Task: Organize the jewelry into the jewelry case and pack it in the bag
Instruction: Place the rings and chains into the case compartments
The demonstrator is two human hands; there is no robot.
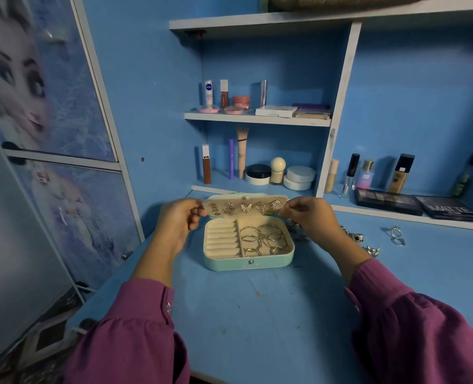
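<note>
- I see the jewelry case (248, 260) standing open on the blue desk (257, 314), its snap front facing the camera.
- The left hand (178, 220) pinches the left end of the cream earring panel (245, 207); the right hand (310, 217) pinches its right end. Both hold the panel above the rear edge of the case.
- The stud earrings (246, 208), butterfly shapes among them, are already fixed to the panel. I judge this part done.
- The hoop earrings (265, 239) lie in the right compartment of the case. I judge this part done as well.
- The ring slots (222, 239) in the left compartment hold nothing that I can see.
- Loose rings (395, 235) and other small pieces (358, 236) lie on the desk to the right of the case, apart from it. These remain to be stowed.
- The case is not yet closed.
- I see no bag in view, so the packing step is not started.
- My estimate: roughly the middle of the task.
</note>
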